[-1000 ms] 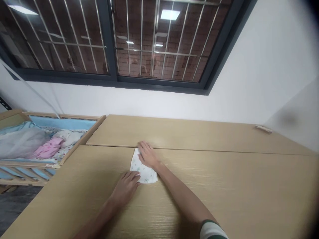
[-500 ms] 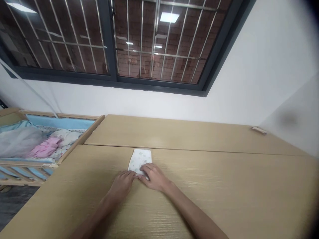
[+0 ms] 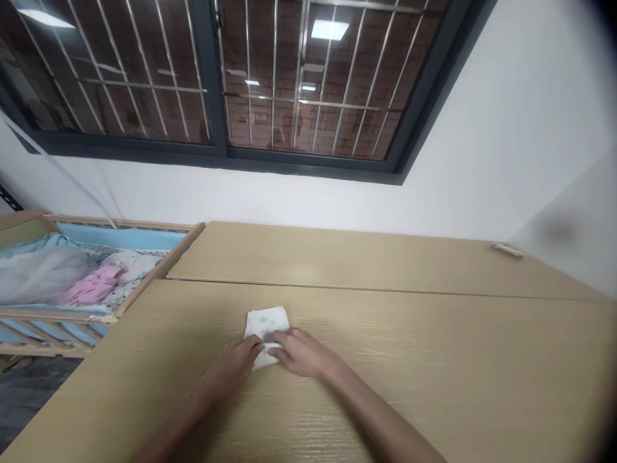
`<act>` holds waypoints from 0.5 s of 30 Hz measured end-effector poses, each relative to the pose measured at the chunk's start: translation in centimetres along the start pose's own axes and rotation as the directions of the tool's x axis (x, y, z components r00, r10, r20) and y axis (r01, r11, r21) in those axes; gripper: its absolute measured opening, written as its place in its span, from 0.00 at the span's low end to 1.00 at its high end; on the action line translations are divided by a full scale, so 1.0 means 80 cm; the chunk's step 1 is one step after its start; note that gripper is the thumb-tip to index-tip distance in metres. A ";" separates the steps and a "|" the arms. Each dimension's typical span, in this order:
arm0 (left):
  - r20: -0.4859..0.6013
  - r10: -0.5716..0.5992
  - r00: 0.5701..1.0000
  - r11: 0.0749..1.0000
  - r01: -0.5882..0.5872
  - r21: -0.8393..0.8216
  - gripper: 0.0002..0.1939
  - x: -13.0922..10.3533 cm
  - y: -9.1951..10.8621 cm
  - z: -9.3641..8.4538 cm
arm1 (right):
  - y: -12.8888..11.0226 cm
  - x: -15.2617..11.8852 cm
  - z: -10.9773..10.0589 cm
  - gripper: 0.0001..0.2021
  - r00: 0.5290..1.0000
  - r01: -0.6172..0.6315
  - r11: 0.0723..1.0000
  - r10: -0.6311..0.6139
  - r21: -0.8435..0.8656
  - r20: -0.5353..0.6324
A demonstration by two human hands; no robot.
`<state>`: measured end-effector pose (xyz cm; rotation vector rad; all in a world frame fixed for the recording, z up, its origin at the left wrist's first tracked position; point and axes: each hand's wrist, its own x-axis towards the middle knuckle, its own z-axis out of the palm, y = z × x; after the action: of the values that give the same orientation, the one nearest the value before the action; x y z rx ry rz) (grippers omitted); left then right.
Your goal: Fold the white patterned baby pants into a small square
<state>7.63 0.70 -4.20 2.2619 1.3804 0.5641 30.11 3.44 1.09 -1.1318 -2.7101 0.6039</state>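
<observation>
A small white cloth (image 3: 267, 319) with a faint green print lies on the pale wooden tabletop (image 3: 385, 373). Its middle is raised in a narrow fold between my hands, and a near corner lies flat below them. My left hand (image 3: 240, 360) pinches the left end of that fold between thumb and fingers. From the other side, my right hand (image 3: 297, 352) grips the right end, its fingers over the cloth and its thumb beneath the fold. Both sets of fingertips partly cover the cloth.
To the left stands a wooden crib (image 3: 159, 270) with blue lining, holding a pink cloth (image 3: 94, 285) and other bedding. A seam crosses the tabletop. A small pale object (image 3: 508, 250) lies at the far right by the wall. Behind is a barred window (image 3: 308, 83).
The cloth has slid nearer to me and turned a little. Its near part now shows below my hands, with a fold lifted between my fingers.
</observation>
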 end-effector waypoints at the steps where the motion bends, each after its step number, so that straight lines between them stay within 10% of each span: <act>1: -0.011 -0.004 1.000 1.000 0.004 -0.016 0.18 0.000 0.001 -0.002 | 0.001 0.002 0.000 0.16 1.000 -0.012 1.000 0.012 0.004 -0.003; 15: -0.172 0.067 0.983 0.997 -0.059 0.051 0.17 0.020 -0.023 0.017 | 0.029 0.039 0.035 0.15 0.980 -0.012 0.987 -0.019 -0.159 -0.197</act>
<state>7.71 2.67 -6.16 2.3468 1.4202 0.7753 28.63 6.22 -2.51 -1.1543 -2.6248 0.2610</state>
